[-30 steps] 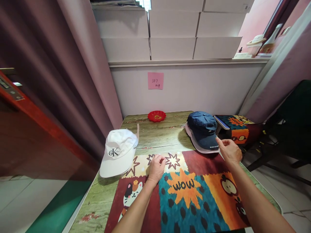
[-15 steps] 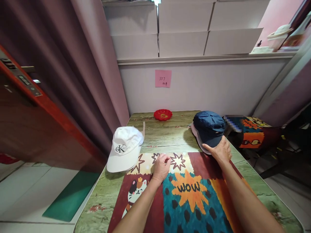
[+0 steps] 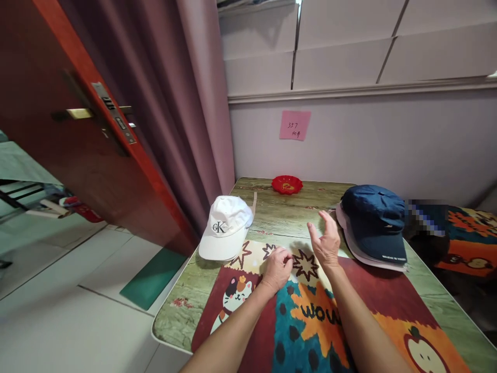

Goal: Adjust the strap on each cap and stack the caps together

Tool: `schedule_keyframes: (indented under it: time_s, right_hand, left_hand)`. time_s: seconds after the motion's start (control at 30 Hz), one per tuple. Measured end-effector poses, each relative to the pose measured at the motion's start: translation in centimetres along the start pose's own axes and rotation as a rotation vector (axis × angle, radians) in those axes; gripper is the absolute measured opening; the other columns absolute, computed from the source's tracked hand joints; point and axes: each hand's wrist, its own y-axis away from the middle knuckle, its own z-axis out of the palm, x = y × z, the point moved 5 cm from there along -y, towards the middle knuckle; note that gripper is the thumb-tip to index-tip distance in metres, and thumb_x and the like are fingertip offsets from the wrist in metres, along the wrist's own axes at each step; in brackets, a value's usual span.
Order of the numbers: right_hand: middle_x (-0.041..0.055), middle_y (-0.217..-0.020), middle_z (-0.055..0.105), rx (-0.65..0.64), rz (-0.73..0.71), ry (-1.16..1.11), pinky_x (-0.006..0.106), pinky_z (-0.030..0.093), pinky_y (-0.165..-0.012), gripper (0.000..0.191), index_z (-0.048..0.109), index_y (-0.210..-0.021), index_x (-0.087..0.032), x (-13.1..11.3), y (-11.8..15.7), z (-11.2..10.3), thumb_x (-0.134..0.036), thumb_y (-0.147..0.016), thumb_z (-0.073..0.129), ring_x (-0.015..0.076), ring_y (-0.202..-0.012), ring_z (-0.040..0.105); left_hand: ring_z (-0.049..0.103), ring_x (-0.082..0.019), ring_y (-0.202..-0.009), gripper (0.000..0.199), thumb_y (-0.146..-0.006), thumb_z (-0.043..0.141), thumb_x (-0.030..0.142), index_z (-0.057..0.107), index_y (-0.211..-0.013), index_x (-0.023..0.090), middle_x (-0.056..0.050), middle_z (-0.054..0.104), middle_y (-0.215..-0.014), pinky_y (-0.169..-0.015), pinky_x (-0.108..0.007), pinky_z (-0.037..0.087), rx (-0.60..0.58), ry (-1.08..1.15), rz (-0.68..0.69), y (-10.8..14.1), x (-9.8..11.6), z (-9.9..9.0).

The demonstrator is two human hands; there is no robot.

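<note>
A navy cap (image 3: 373, 215) sits at the right of the table, stacked on a pale cap whose brim (image 3: 375, 261) peeks out beneath. My right hand (image 3: 326, 242) is raised just left of this stack, thumb and fingers apart, holding nothing. Near the mat's far edge my left hand (image 3: 277, 268) rests with its fingers curled in, and nothing shows in it. To its left stands a white cap (image 3: 223, 228) with black CK letters, brim toward me, its strap sticking up behind.
A patterned mat (image 3: 254, 339) covers the near part of the wood-look table (image 3: 171, 321). At the back lies a red scalloped dish (image 3: 287, 185), below a pink note (image 3: 295, 125) on the wall. An open door (image 3: 128, 171) and curtain (image 3: 205, 103) border the left.
My right hand has let go of the navy cap and moved left, fingers opening. The view has turned left; my left hand stays curled on the mat.
</note>
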Motion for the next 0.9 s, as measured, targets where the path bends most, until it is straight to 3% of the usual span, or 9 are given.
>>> schedule_keyframes:
  time_s: [0.13, 0.27, 0.33, 0.43, 0.53, 0.6, 0.67, 0.77, 0.9]
  right_hand:
    - [0.0120, -0.106, 0.075, -0.067, 0.318, -0.233, 0.040, 0.054, -0.098, 0.050, 0.070, -0.113, -0.017, 4.1, 2.2, 4.2, -0.058, -0.086, 0.062, 0.0243, -0.099, 0.071]
    - [0.0088, -0.088, 0.077, -0.156, 0.434, -0.307, 0.036, 0.058, -0.085, 0.055, 0.074, -0.100, -0.016, 6.5, 3.6, 5.3, -0.065, -0.079, 0.067, 0.0225, -0.082, 0.073]
    - [0.0075, -0.084, 0.077, -0.185, 0.452, -0.320, 0.034, 0.058, -0.081, 0.053, 0.076, -0.095, -0.017, 6.9, 3.7, 5.3, -0.066, -0.076, 0.070, 0.0222, -0.079, 0.073]
    - [0.0056, -0.077, 0.077, -0.198, 0.471, -0.294, 0.032, 0.058, -0.077, 0.048, 0.076, -0.091, -0.018, 7.1, 3.6, 5.2, -0.063, -0.075, 0.072, 0.0225, -0.077, 0.073]
    - [0.0046, -0.076, 0.077, -0.213, 0.467, -0.269, 0.032, 0.057, -0.076, 0.044, 0.075, -0.091, -0.019, 7.2, 3.5, 5.3, -0.061, -0.078, 0.071, 0.0228, -0.079, 0.073]
    - [0.0045, -0.076, 0.077, -0.215, 0.469, -0.262, 0.032, 0.057, -0.076, 0.042, 0.075, -0.090, -0.020, 7.4, 3.6, 5.4, -0.060, -0.079, 0.071, 0.0230, -0.078, 0.072]
    - [0.0046, -0.076, 0.077, -0.215, 0.472, -0.247, 0.031, 0.057, -0.074, 0.041, 0.076, -0.089, -0.021, 7.5, 3.6, 5.3, -0.060, -0.079, 0.071, 0.0232, -0.077, 0.072]
    - [0.0050, -0.076, 0.077, -0.239, 0.435, -0.193, 0.031, 0.055, -0.074, 0.045, 0.076, -0.090, -0.020, 7.4, 3.6, 5.3, -0.063, -0.081, 0.067, 0.0227, -0.074, 0.070]
    - [0.0048, -0.077, 0.076, -0.258, 0.394, -0.148, 0.031, 0.053, -0.073, 0.051, 0.076, -0.092, -0.019, 7.3, 3.5, 5.3, -0.067, -0.082, 0.063, 0.0211, -0.071, 0.068]
  left_hand:
    - [0.062, -0.018, -0.083, 0.018, -0.084, 0.058, 0.013, 0.066, -0.070, 0.022, -0.002, 0.066, -0.080, -0.080, -0.031, 0.047, 0.011, 0.006, -0.005, 0.4, -0.1, 0.1]
    - [0.061, -0.016, -0.076, 0.011, -0.083, 0.063, 0.016, 0.070, -0.078, 0.022, -0.002, 0.067, -0.082, -0.074, -0.029, 0.049, 0.034, 0.062, -0.036, 0.5, -0.1, 0.2]
    - [0.061, -0.015, -0.072, 0.007, -0.083, 0.065, 0.017, 0.071, -0.084, 0.021, -0.003, 0.068, -0.088, -0.069, -0.028, 0.050, 0.057, 0.121, -0.026, -0.5, 0.2, -0.9]
    - [0.063, -0.016, -0.081, 0.006, -0.082, 0.065, 0.016, 0.069, -0.085, 0.019, -0.005, 0.068, -0.096, -0.073, -0.028, 0.052, 0.185, 0.105, 0.080, -4.1, 1.4, -5.9]
    - [0.063, -0.018, -0.088, 0.004, -0.084, 0.065, 0.017, 0.068, -0.086, 0.019, -0.005, 0.067, -0.095, -0.081, -0.030, 0.052, 0.444, -0.030, 0.081, -8.8, 1.5, -14.3]
    - [0.062, -0.018, -0.089, 0.008, -0.082, 0.068, 0.018, 0.068, -0.089, 0.018, -0.007, 0.066, -0.103, -0.086, -0.032, 0.051, 0.601, -0.168, -0.013, -11.0, 0.4, -19.7]
    - [0.062, -0.022, -0.095, 0.015, -0.077, 0.074, 0.020, 0.069, -0.091, 0.018, -0.008, 0.065, -0.106, -0.092, -0.035, 0.049, 0.669, -0.328, -0.171, -12.0, -1.6, -23.6]
    - [0.061, -0.026, -0.100, 0.032, -0.069, 0.084, 0.033, 0.071, -0.095, 0.019, -0.010, 0.066, -0.105, -0.091, -0.038, 0.047, 0.561, -0.469, -0.354, -12.0, -4.7, -25.6]
    - [0.061, -0.022, -0.092, 0.020, -0.075, 0.076, 0.025, 0.073, -0.094, 0.020, -0.007, 0.069, -0.098, -0.084, -0.032, 0.046, 0.439, -0.496, -0.324, -11.5, -6.7, -25.0]
